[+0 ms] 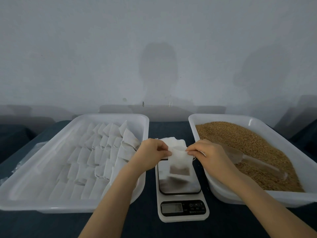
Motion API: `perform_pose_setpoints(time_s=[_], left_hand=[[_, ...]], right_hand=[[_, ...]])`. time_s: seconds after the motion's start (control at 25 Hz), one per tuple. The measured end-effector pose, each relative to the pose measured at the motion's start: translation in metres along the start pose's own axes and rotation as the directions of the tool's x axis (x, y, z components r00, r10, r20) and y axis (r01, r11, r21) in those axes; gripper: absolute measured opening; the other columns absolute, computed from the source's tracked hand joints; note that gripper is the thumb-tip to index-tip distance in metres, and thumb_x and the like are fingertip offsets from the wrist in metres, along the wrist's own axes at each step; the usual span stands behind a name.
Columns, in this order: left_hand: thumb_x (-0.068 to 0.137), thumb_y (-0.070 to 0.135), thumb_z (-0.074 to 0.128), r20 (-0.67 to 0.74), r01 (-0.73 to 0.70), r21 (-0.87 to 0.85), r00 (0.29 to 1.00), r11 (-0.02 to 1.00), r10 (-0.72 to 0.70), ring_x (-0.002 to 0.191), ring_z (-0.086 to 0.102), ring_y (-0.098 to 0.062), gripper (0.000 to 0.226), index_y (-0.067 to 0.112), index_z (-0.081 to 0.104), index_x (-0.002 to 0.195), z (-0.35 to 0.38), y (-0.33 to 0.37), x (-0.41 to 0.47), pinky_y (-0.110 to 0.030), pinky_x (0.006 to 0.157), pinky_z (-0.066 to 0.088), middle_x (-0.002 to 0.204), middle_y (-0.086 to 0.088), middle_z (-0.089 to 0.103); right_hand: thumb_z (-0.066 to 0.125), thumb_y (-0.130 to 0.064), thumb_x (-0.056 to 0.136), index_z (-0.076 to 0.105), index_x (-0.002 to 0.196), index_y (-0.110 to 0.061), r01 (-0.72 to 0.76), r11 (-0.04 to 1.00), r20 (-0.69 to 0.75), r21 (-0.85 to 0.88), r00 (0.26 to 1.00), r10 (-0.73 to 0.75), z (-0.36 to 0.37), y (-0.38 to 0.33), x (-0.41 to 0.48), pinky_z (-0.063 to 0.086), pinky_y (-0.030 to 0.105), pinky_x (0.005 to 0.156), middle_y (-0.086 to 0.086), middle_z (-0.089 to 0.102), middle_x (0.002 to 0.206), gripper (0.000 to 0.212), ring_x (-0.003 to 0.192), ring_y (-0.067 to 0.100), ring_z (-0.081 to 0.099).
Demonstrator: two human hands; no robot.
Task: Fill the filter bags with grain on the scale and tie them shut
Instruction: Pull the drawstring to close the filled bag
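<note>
A white filter bag [179,164] hangs just above the kitchen scale [180,194], with a dark layer of grain showing through its lower half. My left hand [151,153] pinches the bag's top left corner. My right hand [208,154] pinches the top right corner, where a thin string shows. More empty white bags [173,142] lie behind the held one, at the scale's far end. The scale's display faces me at its near end.
A white tray [51,206] on the left holds several rows of filled, flat bags. The white tray [257,198] on the right is full of brown grain [248,143], with a clear plastic scoop [248,160] lying in it. Dark cloth covers the table; a wall stands behind.
</note>
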State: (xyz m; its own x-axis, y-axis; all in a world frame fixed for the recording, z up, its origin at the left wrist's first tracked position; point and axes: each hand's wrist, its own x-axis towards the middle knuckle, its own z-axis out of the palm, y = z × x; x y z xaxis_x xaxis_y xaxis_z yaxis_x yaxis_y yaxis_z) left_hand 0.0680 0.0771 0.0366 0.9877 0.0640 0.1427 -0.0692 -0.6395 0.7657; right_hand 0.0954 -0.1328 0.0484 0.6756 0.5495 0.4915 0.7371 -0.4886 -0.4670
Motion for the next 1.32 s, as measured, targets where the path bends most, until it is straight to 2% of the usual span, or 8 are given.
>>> perform_pose_setpoints(time_s=[0.16,0.28,0.44,0.6,0.84,1.0,1.32], left_hand=[[0.084,0.026,0.073,0.039,0.001,0.112,0.999,0.994,-0.006,0.064,0.057,0.003,0.013,0.027,0.064,0.076,0.0,-0.003,-0.002,0.0,0.054,0.037,0.071,0.018,0.06],[0.084,0.029,0.073,0.046,-0.021,0.161,0.999,0.987,0.014,0.064,0.054,0.004,0.016,0.03,0.061,0.074,0.002,-0.003,-0.002,0.001,0.055,0.037,0.069,0.02,0.057],[0.084,0.029,0.073,0.034,-0.039,0.147,0.999,0.988,0.034,0.06,0.053,0.007,0.017,0.031,0.062,0.072,0.004,-0.004,-0.003,-0.001,0.058,0.038,0.067,0.019,0.058],[0.083,0.029,0.074,0.016,-0.045,0.161,0.999,0.986,0.043,0.059,0.052,0.005,0.021,0.034,0.06,0.068,0.005,-0.003,-0.003,-0.001,0.057,0.037,0.064,0.02,0.056],[0.083,0.028,0.074,0.019,-0.038,0.15,0.999,0.988,0.036,0.057,0.053,0.01,0.021,0.033,0.059,0.068,0.006,-0.003,-0.003,-0.001,0.055,0.036,0.063,0.021,0.055],[0.083,0.028,0.073,0.024,-0.036,0.151,0.999,0.988,0.033,0.062,0.053,0.003,0.017,0.03,0.061,0.072,0.006,-0.003,-0.003,-0.001,0.057,0.038,0.067,0.02,0.056],[0.083,0.03,0.073,0.027,-0.036,0.164,0.999,0.986,0.032,0.06,0.051,0.005,0.014,0.028,0.062,0.075,0.005,-0.003,-0.004,0.001,0.055,0.035,0.066,0.021,0.055]], right_hand=[[0.063,-0.003,0.087,0.074,0.098,-0.008,-0.031,0.999,0.012,0.03,0.999,0.031,0.008,0.01,-0.006,0.047,0.022,0.083,0.002,0.069,0.092,0.017,0.089,0.012,0.06],[0.062,-0.007,0.088,0.072,0.103,-0.013,-0.088,0.994,0.006,0.062,0.996,0.088,0.012,0.014,-0.008,0.046,0.018,0.086,-0.003,0.068,0.097,0.02,0.092,0.007,0.06],[0.06,-0.006,0.089,0.07,0.109,-0.017,-0.128,0.987,0.015,0.093,0.992,0.127,0.013,0.015,-0.009,0.041,0.007,0.082,-0.005,0.067,0.096,0.025,0.089,0.001,0.058],[0.058,-0.002,0.09,0.069,0.112,-0.02,-0.139,0.986,0.013,0.087,0.99,0.139,0.014,0.015,-0.01,0.038,0.002,0.079,-0.009,0.063,0.091,0.03,0.084,-0.002,0.056],[0.055,-0.001,0.091,0.068,0.113,-0.022,-0.156,0.983,0.02,0.096,0.988,0.155,0.014,0.016,-0.011,0.038,0.002,0.079,-0.01,0.063,0.092,0.033,0.085,-0.002,0.056],[0.055,-0.002,0.092,0.068,0.113,-0.024,-0.163,0.983,0.021,0.084,0.987,0.162,0.015,0.016,-0.011,0.038,0.001,0.078,-0.008,0.065,0.093,0.033,0.084,-0.003,0.056],[0.054,-0.002,0.092,0.068,0.113,-0.024,-0.163,0.983,0.025,0.08,0.986,0.162,0.016,0.018,-0.011,0.038,0.001,0.078,-0.001,0.069,0.096,0.033,0.083,-0.005,0.057]])
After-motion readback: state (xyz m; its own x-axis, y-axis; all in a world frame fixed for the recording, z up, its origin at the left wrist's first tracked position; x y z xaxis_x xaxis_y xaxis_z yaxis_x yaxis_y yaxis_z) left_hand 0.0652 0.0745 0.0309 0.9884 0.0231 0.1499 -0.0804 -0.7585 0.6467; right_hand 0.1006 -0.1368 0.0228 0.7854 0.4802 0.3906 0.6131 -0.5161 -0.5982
